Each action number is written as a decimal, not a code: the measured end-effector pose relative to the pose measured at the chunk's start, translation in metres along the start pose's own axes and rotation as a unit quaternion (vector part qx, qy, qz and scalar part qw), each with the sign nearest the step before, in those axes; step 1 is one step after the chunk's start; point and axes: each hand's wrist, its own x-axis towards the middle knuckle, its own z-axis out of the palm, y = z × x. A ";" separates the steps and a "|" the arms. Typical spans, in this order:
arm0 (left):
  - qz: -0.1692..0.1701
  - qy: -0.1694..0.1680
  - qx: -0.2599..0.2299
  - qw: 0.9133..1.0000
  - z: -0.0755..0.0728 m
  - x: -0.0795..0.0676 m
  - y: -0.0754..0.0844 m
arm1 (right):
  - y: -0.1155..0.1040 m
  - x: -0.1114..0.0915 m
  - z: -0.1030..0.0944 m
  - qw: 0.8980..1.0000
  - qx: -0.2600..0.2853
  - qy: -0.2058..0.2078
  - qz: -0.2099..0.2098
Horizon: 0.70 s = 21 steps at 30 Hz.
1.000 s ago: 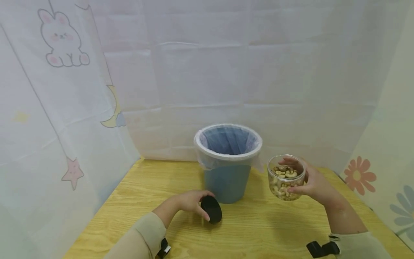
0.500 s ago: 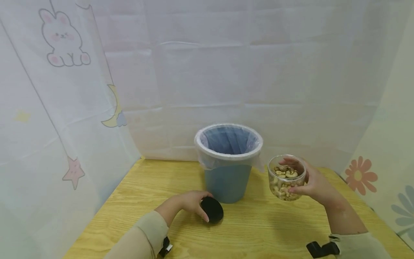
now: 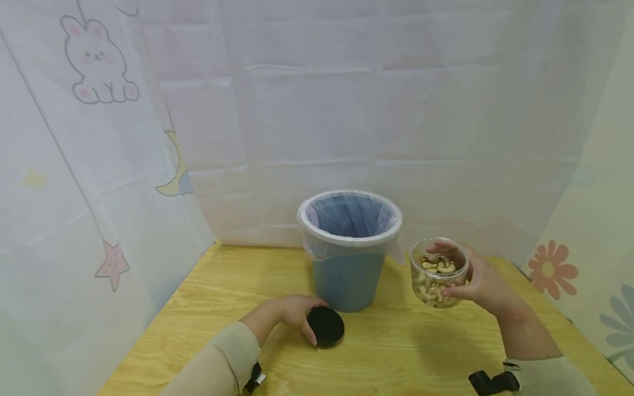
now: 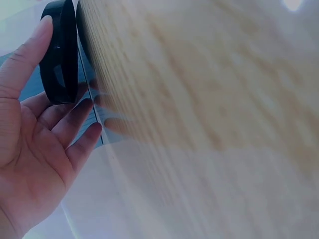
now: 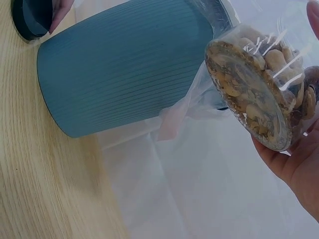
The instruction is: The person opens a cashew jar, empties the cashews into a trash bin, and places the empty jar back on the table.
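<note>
My left hand [image 3: 299,315] pinches a round black lid [image 3: 326,326] between thumb and fingers, low over the table in front of the bin. In the left wrist view the lid [image 4: 61,52] is close to the table surface, thumb on its near rim. My right hand [image 3: 477,280] grips a clear round jar [image 3: 438,273], lidless and partly filled with cashews [image 3: 436,291]. The jar is held above the table to the right of the bin. Its base, with nuts [image 5: 244,89] against it, shows in the right wrist view.
A blue bin [image 3: 349,278] with a clear plastic liner and a white rim ring [image 3: 351,240] stands on the wooden table [image 3: 247,275]. Pale printed sheets [image 3: 307,121] hang behind and at the sides.
My left hand has lowered and turned the black lid from steeply tilted to nearly flat, slightly towards me. The right hand and the jar have stayed nearly still.
</note>
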 end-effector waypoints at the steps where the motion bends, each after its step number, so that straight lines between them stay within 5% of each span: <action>1: -0.003 -0.003 0.002 1.000 0.000 0.000 0.000 | 0.000 0.000 0.000 1.000 -0.002 0.000 0.001; 21: 0.011 -0.006 -0.027 1.000 -0.004 -0.006 -0.001 | 0.004 0.002 0.000 1.000 0.001 0.003 -0.009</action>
